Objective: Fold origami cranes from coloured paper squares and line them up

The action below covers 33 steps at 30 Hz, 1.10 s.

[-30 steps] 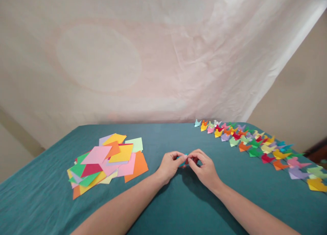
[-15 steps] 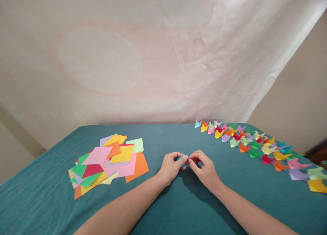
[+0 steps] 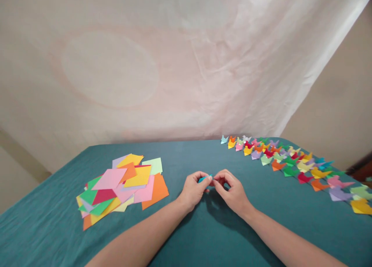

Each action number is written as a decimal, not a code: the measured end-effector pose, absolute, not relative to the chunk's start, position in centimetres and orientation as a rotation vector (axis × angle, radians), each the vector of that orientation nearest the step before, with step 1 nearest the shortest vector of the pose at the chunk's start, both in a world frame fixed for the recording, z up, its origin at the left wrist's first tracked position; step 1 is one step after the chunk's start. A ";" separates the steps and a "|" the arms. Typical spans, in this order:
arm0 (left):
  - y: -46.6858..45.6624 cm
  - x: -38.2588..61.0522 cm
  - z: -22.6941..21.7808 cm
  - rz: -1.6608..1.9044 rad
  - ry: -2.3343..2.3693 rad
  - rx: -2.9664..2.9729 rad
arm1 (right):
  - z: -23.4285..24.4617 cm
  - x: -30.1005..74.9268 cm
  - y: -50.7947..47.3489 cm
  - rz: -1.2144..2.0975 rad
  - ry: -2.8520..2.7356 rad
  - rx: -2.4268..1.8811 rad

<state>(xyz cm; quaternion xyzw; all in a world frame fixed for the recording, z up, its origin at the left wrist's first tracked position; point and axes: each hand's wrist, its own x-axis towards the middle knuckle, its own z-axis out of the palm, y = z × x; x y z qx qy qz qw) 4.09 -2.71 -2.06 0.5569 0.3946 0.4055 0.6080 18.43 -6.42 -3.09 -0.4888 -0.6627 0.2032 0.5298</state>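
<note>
A small folded piece of blue paper [image 3: 201, 179] is pinched in my left hand [image 3: 193, 189], mostly covered by the thumb and fingers. My right hand [image 3: 231, 187] has its thumb and forefinger pressed together at the paper's right end, where the fingertips of both hands meet. How the paper is folded is too small and too hidden to make out. Both hands are held just above the teal cloth and cast a shadow on it.
To the left lies a loose pile of coloured paper squares [image 3: 109, 180]. Several rows of folded paper birds [image 3: 277, 165] stand along the right side, up to the far edge. Teal cloth [image 3: 186, 236] covers the table, and a pale sheet [image 3: 180, 77] hangs behind it.
My fingers have shifted slightly around the blue paper, and less of it shows near the right fingertips. The whole view has tilted a little; the pile and the birds lie as before.
</note>
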 end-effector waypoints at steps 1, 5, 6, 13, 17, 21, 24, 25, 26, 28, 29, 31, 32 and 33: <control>-2.7 4.1 -2.1 0.935 0.914 1.282 | -3.1 18.4 -6.4 0.493 -1.585 -1.159; -2.8 3.9 -2.1 0.930 0.904 1.253 | -3.0 18.4 -6.5 0.521 -1.582 -1.147; -2.8 3.9 -2.1 0.932 0.893 1.245 | -2.9 18.4 -6.5 0.527 -1.577 -1.149; -2.6 3.8 -2.1 0.925 0.840 1.208 | -3.0 18.7 -6.5 0.592 -1.536 -1.155; -2.4 4.0 -2.3 0.917 0.839 1.208 | -3.1 18.8 -6.4 0.601 -1.543 -1.152; -2.3 4.1 -2.5 0.918 0.821 1.215 | -3.1 18.8 -6.3 0.609 -1.547 -1.148; -2.3 4.1 -2.7 0.919 0.805 1.249 | -3.1 18.8 -6.3 0.628 -1.538 -1.153; -2.3 4.1 -2.8 0.925 0.800 1.266 | -3.1 18.9 -6.3 0.639 -1.526 -1.157; -2.3 4.1 -2.9 0.936 0.796 1.286 | -3.1 18.9 -6.3 0.656 -1.509 -1.163; -2.2 4.1 -3.2 0.961 0.794 1.332 | -3.1 19.0 -6.2 0.711 -1.472 -1.175; -2.2 4.0 -3.3 0.971 0.794 1.357 | -3.2 19.1 -6.2 0.745 -1.456 -1.179; -2.2 3.9 -3.4 0.976 0.791 1.406 | -3.3 19.2 -6.0 0.816 -1.432 -1.186; -2.2 3.8 -3.4 0.975 0.789 1.426 | -3.3 19.3 -5.9 0.848 -1.423 -1.187; -2.2 3.8 -3.4 0.974 0.789 1.443 | -3.3 19.3 -5.8 0.877 -1.416 -1.187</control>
